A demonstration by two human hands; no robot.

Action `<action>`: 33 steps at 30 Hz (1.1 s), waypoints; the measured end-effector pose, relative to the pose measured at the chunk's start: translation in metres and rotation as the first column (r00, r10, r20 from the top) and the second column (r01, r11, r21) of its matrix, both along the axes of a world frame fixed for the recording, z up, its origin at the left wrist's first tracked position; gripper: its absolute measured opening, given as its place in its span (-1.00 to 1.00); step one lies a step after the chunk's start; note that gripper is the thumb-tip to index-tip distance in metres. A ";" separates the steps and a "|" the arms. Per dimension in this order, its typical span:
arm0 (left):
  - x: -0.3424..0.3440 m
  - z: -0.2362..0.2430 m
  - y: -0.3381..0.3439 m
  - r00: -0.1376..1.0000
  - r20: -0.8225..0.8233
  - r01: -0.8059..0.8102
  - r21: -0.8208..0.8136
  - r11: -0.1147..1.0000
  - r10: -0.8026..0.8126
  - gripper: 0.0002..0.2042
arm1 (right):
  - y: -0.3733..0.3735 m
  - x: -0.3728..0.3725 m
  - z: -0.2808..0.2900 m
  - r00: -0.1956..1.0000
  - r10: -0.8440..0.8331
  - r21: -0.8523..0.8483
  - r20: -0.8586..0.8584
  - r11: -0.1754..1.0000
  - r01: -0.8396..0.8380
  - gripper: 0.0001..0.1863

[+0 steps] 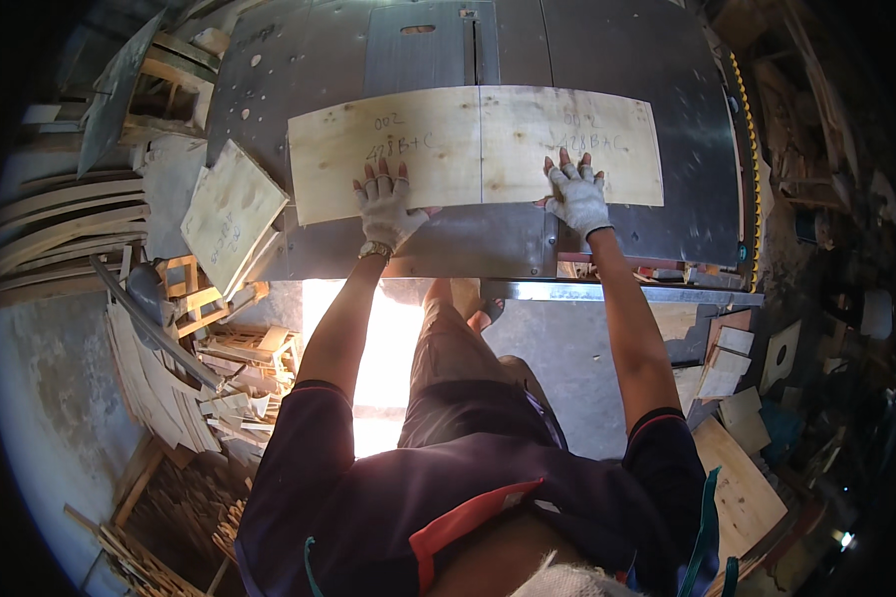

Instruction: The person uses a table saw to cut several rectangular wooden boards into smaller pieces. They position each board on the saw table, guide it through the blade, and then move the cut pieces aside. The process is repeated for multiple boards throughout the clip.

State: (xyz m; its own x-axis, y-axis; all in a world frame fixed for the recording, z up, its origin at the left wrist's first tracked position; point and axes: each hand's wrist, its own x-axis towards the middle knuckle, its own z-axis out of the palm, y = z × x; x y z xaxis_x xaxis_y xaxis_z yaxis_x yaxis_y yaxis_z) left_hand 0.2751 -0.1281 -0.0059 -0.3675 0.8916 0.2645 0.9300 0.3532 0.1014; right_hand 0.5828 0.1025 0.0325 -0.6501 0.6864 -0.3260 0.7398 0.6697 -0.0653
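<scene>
A long pale plywood panel lies flat on a dark metal machine table. Handwriting marks both halves, and a thin line crosses it at the middle. My left hand, in a fingerless white glove, rests on the panel's near edge left of that line, fingers spread. On the right half, my right hand wears the same kind of glove and presses down with its fingers apart. Neither hand grips anything; both palms sit around the near edge. Beyond the panel, a narrow slot runs through the tabletop.
Left of the table leans a stack of marked plywood pieces. Curved wooden strips are piled farther left, with offcuts below. A metal rail edges the table's near right side. Boards stand at the lower right.
</scene>
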 end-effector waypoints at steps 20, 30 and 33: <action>-0.006 0.000 0.017 0.998 0.035 -0.053 -0.076 0.996 0.056 0.07 | 0.027 -0.013 0.000 1.000 0.008 -0.012 0.018 1.000 -0.008 0.05; -0.006 0.001 0.020 0.998 0.028 -0.046 -0.032 0.998 0.047 0.06 | 0.032 -0.016 0.002 0.995 0.022 -0.014 0.101 1.000 -0.020 0.06; -0.005 0.005 0.020 0.998 0.041 -0.048 -0.049 0.998 0.050 0.04 | 0.032 -0.018 0.006 0.994 0.017 -0.024 0.110 1.000 -0.015 0.07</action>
State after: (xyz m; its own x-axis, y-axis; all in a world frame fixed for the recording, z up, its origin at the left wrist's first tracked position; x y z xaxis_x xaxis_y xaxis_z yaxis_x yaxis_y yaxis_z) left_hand 0.2705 -0.1083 -0.0005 -0.4210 0.8835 0.2054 0.9067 0.4037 0.1217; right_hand 0.5644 0.1341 0.0382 -0.6203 0.6676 -0.4117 0.7325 0.6807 0.0002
